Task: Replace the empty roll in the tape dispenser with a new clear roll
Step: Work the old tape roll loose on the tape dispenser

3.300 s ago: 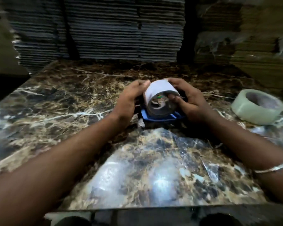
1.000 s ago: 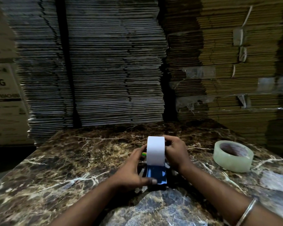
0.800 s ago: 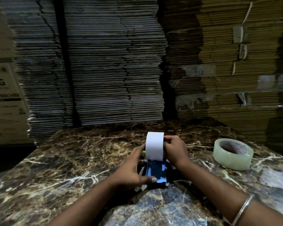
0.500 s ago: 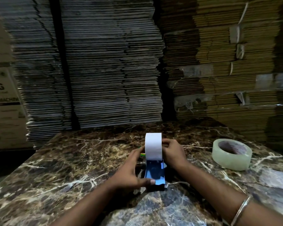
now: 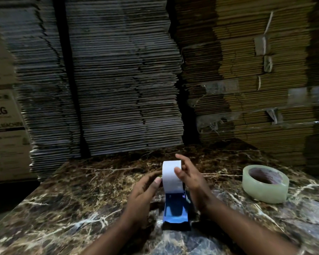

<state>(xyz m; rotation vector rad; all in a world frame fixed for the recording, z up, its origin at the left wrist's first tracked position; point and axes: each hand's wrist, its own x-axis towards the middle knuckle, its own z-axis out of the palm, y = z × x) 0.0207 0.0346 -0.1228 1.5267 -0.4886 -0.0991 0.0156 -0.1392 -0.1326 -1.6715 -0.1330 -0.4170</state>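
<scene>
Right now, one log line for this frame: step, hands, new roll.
step: empty core on blue dispenser | left hand: open beside core | right hand: open, fingertips at core | clear roll: flat on table, untouched

Head-worn camera, facing forward-down, near marble table [image 5: 66, 205]

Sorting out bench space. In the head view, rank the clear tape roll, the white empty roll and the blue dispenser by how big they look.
1. clear tape roll: widest, though lying flat.
2 and 3. white empty roll and blue dispenser: look alike, and the roll and hands hide part of the dispenser, so no ranking.
</scene>
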